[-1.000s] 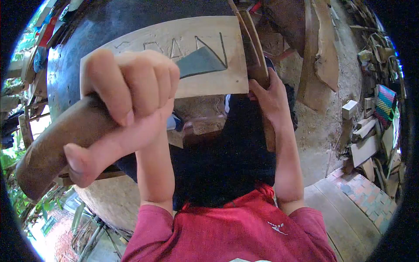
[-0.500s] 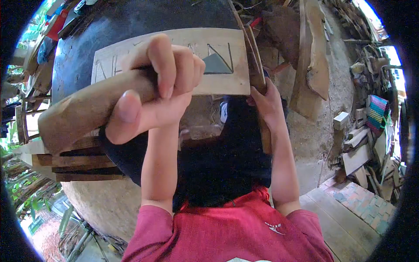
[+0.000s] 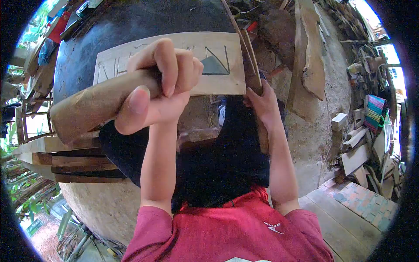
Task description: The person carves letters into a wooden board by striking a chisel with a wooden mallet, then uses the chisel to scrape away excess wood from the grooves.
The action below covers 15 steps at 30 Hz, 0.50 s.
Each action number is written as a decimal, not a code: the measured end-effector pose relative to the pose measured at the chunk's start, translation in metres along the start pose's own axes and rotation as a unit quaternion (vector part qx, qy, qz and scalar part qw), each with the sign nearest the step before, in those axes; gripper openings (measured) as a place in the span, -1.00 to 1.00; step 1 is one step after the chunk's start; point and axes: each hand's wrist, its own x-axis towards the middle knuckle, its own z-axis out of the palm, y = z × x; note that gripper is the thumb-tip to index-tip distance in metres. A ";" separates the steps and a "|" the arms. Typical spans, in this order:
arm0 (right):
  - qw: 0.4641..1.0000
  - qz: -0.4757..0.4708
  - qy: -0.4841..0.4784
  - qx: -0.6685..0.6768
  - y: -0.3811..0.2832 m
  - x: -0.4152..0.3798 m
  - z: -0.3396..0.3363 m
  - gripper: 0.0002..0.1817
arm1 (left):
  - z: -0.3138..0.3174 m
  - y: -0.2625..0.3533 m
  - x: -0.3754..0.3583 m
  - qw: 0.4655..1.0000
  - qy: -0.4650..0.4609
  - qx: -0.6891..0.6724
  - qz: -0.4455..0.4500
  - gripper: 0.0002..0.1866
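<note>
- Left hand (image 3: 170, 83): raised toward the camera; fingers curled and closed around a thick brown handle (image 3: 96, 100); thumb laid along the near side of the handle.
- Handle: butt end directed to the left; slightly tilted, butt lower in view than the held end.
- Red shirt (image 3: 218, 231) and dark trousers (image 3: 218, 161): below the hands; the trousers border the near edge of the work.
- Grey blade (image 3: 214, 66): visible beyond the left knuckles, roughly in line with the handle; junction hidden by the hand; point directed right, at the lower corner of a dark-lined letter; contact with the surface cannot be told.
- Right hand (image 3: 264, 102): at a brown wooden piece (image 3: 253, 82) beside the right end of the board; thumb toward the board; other fingers largely hidden; whether they grip or rest cannot be told.
- Pale board (image 3: 218, 85): flat on a dark tabletop (image 3: 148, 22); marked with a row of letters, partly covered by the left hand.
- Stacked timbers (image 3: 83, 159): to the left, beyond the trousers.
- Rough-edged plank (image 3: 312, 74): right of the tabletop; farther right, a white-topped block (image 3: 338, 121), wood offcuts (image 3: 355, 157) and a colourful woven item (image 3: 375, 114).
</note>
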 end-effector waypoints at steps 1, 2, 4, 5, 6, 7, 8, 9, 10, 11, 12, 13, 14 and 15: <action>1.000 0.013 -0.005 0.014 0.000 -0.001 -0.001 -0.66 | -0.001 0.001 0.000 1.000 -0.003 0.000 -0.004 -0.48; 0.999 0.025 -0.010 0.027 -0.014 -0.005 -0.003 -0.66 | -0.001 0.002 0.001 1.000 -0.006 0.000 -0.008 -0.48; 0.999 0.039 -0.012 0.035 -0.019 -0.007 -0.004 -0.66 | -0.004 0.003 0.004 1.000 -0.018 -0.003 -0.010 -0.48; 0.999 0.040 -0.010 0.029 -0.016 -0.006 -0.003 -0.65 | -0.005 0.003 0.005 1.000 -0.024 -0.005 -0.012 -0.48; 0.999 0.040 -0.008 0.022 -0.015 -0.005 -0.003 -0.65 | -0.005 0.004 0.005 1.000 -0.022 -0.010 -0.014 -0.48; 0.999 0.040 -0.013 0.021 -0.014 -0.005 -0.004 -0.64 | -0.006 0.004 0.005 1.000 -0.019 -0.015 -0.017 -0.48; 0.999 0.040 -0.019 0.020 -0.017 -0.005 -0.005 -0.64 | -0.006 0.005 0.006 0.999 -0.017 -0.020 -0.019 -0.48; 0.999 0.039 -0.024 0.019 -0.018 -0.005 -0.006 -0.63 | -0.008 0.006 0.006 0.999 -0.026 -0.019 -0.017 -0.47; 0.999 0.026 -0.014 0.014 -0.011 -0.003 -0.005 -0.62 | -0.009 0.006 0.006 0.999 -0.034 -0.019 -0.015 -0.47; 1.000 0.013 -0.004 0.010 -0.005 0.000 -0.002 -0.61 | -0.010 0.005 0.006 0.999 -0.042 -0.019 -0.013 -0.46; 1.000 -0.001 0.006 0.005 0.000 0.001 0.000 -0.60 | -0.008 0.005 0.005 0.999 -0.029 -0.018 -0.012 -0.46; 1.000 0.016 -0.001 0.020 0.004 0.001 -0.001 -0.60 | -0.006 0.005 0.004 1.000 -0.015 -0.017 -0.011 -0.46; 0.999 0.033 -0.008 0.034 -0.007 -0.003 -0.003 -0.60 | -0.004 0.005 0.002 1.000 -0.001 -0.016 -0.009 -0.46; 0.997 0.050 -0.015 0.049 -0.013 -0.004 -0.003 -0.61 | -0.003 0.005 0.001 1.000 0.004 -0.011 -0.002 -0.45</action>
